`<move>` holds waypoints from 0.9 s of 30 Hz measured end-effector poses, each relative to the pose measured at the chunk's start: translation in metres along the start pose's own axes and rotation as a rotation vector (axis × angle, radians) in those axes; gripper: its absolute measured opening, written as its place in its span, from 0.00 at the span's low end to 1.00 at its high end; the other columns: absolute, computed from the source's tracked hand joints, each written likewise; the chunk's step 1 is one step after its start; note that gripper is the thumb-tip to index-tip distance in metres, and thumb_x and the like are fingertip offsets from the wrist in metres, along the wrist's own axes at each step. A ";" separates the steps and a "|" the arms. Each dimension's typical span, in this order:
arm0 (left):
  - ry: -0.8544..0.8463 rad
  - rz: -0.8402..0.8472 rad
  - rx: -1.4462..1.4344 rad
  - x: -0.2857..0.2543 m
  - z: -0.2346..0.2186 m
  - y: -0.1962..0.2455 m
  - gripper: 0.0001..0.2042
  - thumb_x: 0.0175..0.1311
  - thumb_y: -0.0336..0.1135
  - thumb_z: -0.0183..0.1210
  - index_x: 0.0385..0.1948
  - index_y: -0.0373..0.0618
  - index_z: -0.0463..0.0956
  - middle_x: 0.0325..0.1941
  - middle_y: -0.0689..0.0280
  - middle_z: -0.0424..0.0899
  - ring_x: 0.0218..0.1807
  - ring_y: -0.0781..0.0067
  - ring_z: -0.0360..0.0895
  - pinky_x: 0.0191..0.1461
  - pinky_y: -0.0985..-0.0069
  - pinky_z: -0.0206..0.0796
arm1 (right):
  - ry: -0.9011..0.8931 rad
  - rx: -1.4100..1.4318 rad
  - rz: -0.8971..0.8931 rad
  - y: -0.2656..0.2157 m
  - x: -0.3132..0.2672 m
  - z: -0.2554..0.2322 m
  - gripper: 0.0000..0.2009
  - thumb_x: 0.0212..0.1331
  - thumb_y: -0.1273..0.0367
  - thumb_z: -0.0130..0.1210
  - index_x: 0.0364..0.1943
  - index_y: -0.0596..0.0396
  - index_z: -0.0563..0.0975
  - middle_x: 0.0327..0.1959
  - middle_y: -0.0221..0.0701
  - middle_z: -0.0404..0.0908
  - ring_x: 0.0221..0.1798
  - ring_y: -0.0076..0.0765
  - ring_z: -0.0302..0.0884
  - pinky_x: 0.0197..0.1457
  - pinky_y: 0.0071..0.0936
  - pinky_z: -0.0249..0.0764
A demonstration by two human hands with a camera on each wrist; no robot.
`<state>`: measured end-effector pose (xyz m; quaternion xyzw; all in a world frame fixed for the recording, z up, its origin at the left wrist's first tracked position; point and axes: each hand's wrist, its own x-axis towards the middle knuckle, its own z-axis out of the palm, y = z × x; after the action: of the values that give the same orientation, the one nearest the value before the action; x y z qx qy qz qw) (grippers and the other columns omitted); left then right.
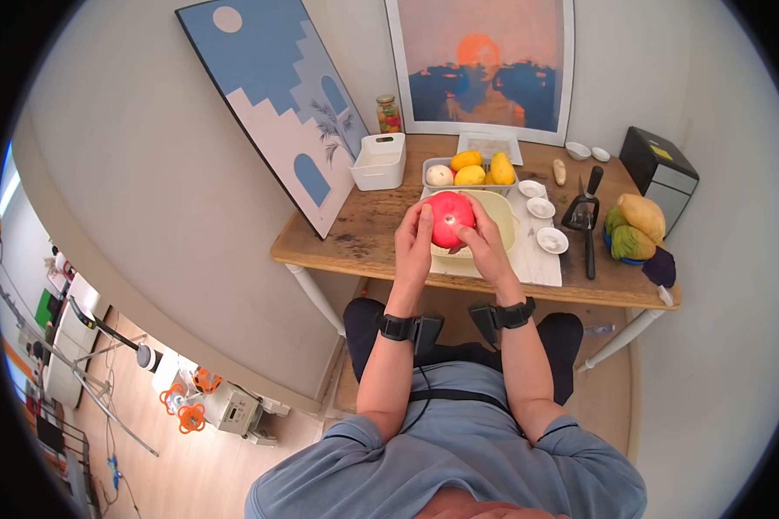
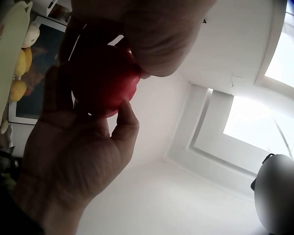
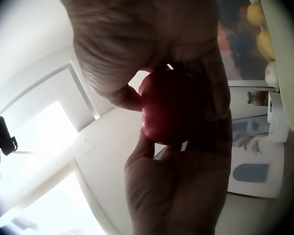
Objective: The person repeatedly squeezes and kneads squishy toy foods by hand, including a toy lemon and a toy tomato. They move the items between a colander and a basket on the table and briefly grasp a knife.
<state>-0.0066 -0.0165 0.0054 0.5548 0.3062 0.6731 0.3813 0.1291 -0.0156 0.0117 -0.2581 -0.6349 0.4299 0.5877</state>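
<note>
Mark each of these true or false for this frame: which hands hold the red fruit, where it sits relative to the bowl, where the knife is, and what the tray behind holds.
1. Both hands hold the red fruit. True: the left hand and right hand grip it from either side.
2. The fruit lies on the floor. False: it is held up above the pale bowl on the wooden table.
3. The right hand grips the knife. False: the knife lies untouched on the table, right of the small white dishes.
4. The tray behind the bowl holds yellow fruit. True.
</note>
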 end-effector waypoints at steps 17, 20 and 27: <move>0.073 0.037 -0.005 0.001 0.002 0.000 0.14 0.68 0.36 0.55 0.49 0.37 0.77 0.42 0.66 0.81 0.41 0.83 0.74 0.46 0.83 0.68 | 0.070 -0.149 0.016 0.003 0.003 0.001 0.22 0.54 0.67 0.59 0.50 0.67 0.71 0.46 0.45 0.78 0.42 0.32 0.79 0.40 0.26 0.78; 0.067 0.029 0.022 0.002 0.000 -0.003 0.14 0.67 0.36 0.56 0.49 0.37 0.78 0.41 0.66 0.82 0.41 0.82 0.75 0.46 0.82 0.68 | 0.060 -0.140 0.039 0.006 0.004 0.002 0.21 0.53 0.67 0.59 0.49 0.66 0.71 0.43 0.45 0.79 0.42 0.35 0.79 0.43 0.29 0.77; 0.030 0.077 0.131 0.001 0.000 -0.007 0.15 0.66 0.36 0.57 0.50 0.36 0.77 0.43 0.62 0.83 0.44 0.79 0.75 0.50 0.79 0.69 | 0.177 -0.297 -0.057 0.012 0.003 0.006 0.19 0.48 0.71 0.55 0.46 0.66 0.72 0.38 0.47 0.80 0.39 0.43 0.80 0.46 0.33 0.75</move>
<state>-0.0051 -0.0119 -0.0001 0.5799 0.3335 0.6741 0.3134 0.1209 -0.0087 0.0031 -0.3606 -0.6443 0.2901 0.6088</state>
